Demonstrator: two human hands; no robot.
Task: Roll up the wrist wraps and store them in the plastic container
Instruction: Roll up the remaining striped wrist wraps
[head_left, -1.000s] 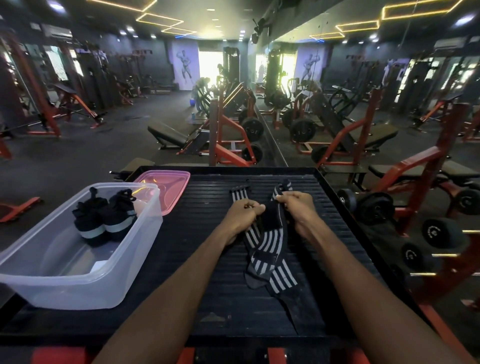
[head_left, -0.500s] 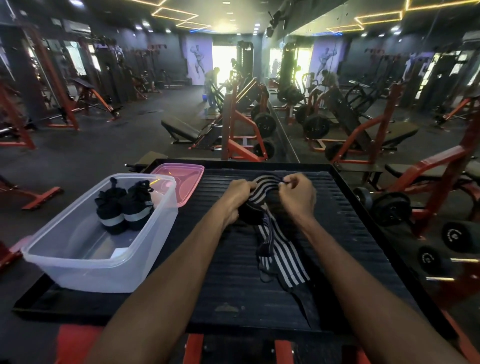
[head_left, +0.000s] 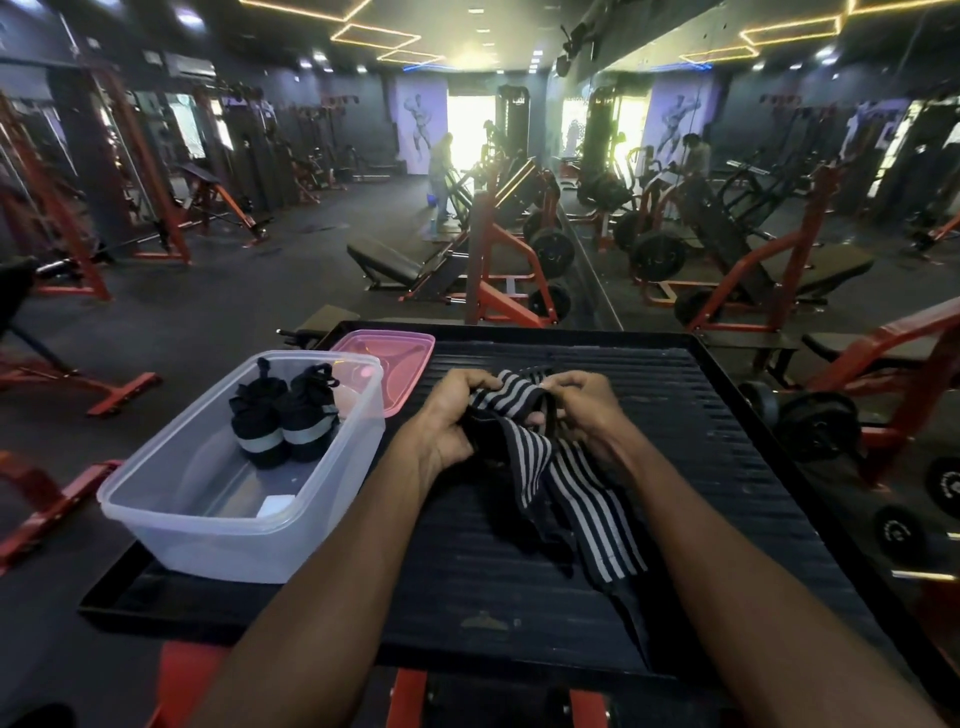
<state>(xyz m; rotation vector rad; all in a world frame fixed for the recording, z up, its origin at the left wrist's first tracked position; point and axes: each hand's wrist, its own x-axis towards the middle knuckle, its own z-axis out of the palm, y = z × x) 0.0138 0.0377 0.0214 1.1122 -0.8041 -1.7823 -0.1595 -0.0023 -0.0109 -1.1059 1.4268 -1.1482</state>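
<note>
A black wrist wrap with grey stripes (head_left: 576, 499) lies partly bunched on the black ribbed platform (head_left: 701, 467). My left hand (head_left: 447, 421) grips its upper left part. My right hand (head_left: 587, 410) pinches the upper end and its thin black loop. The wrap's tail trails toward me across the platform. A clear plastic container (head_left: 223, 514) stands at the platform's left side. Inside it sit two rolled black wraps (head_left: 283, 415) with pale bands, side by side.
A pink lid (head_left: 395, 358) lies behind the container. Red and black gym machines, benches and weight plates surround the platform. A mirror wall runs along the right. A person stands far back by a machine.
Both hands have drawn the wrap's upper end closer together and bunched it. The camera view has shifted, so the container and platform sit further right in the frame.
</note>
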